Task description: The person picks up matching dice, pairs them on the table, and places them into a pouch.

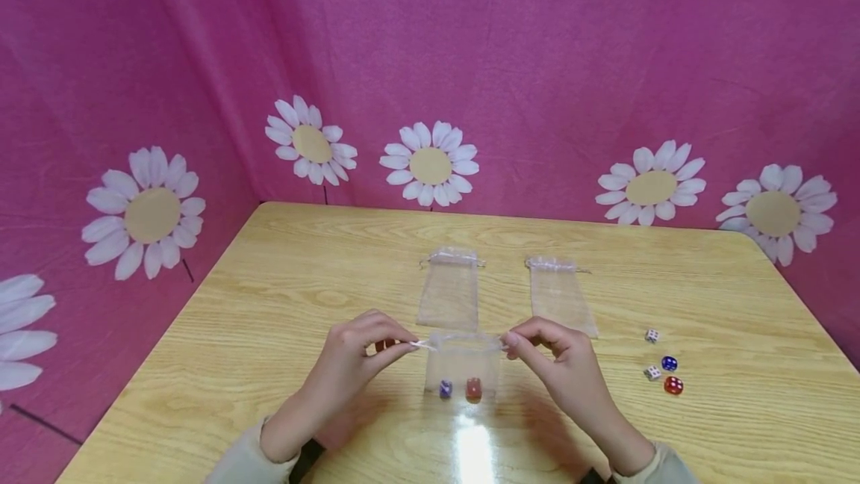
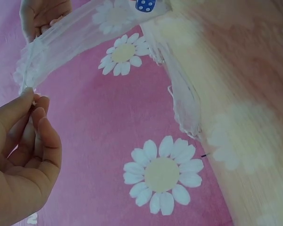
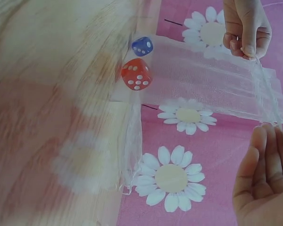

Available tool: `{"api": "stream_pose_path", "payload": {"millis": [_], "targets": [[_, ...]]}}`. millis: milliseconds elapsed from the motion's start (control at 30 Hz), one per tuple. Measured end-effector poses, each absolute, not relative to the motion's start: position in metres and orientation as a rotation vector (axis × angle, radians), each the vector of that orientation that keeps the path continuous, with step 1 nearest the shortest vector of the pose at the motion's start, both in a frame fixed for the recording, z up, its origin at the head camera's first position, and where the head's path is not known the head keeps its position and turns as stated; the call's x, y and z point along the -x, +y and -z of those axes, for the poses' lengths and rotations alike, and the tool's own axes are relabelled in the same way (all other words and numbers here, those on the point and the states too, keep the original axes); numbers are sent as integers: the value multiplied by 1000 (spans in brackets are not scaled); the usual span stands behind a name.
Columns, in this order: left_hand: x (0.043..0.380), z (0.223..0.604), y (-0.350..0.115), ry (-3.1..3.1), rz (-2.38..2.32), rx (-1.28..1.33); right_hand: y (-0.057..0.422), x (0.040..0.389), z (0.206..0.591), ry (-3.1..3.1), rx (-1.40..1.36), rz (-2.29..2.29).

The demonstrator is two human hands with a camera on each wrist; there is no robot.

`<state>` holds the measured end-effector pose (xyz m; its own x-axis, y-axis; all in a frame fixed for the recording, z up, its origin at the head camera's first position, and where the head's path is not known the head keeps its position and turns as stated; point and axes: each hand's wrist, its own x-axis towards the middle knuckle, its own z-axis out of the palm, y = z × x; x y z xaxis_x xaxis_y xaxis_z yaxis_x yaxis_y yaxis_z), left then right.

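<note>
A sheer white drawstring pouch [image 1: 463, 366] hangs between my two hands, its bottom close over the table. Inside it lie a blue die [image 3: 142, 46] and a larger red die [image 3: 137, 74], both at the bottom. My left hand [image 1: 363, 353] pinches the drawstring at the pouch's left side between thumb and fingertips. On the opposite side, my right hand [image 1: 561, 361] pinches the other end of the cord. In the right wrist view the cord [image 3: 269, 94] stretches across the pouch's mouth from one hand to the other.
Two more sheer pouches [image 1: 449, 291] [image 1: 561, 296] lie flat behind the hands. To the right sit two white dice [image 1: 652, 335] [image 1: 652, 373], a blue die [image 1: 669, 363] and a red die [image 1: 673, 385]. A pink flowered cloth [image 1: 524, 81] hangs behind the wooden table [image 1: 269, 297].
</note>
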<state>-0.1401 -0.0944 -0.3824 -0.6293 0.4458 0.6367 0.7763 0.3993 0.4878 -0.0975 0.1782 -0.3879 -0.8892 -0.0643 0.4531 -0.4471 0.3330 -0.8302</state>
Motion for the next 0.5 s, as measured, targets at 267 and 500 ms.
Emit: {"api": "stream_pose_path", "payload": {"millis": [267, 500], "targets": [[147, 375, -106, -2354, 1070, 1005, 182, 103, 385, -2348, -173, -1648], [150, 371, -114, -2494, 1032, 920, 187, 108, 387, -2339, -105, -1695]]}}
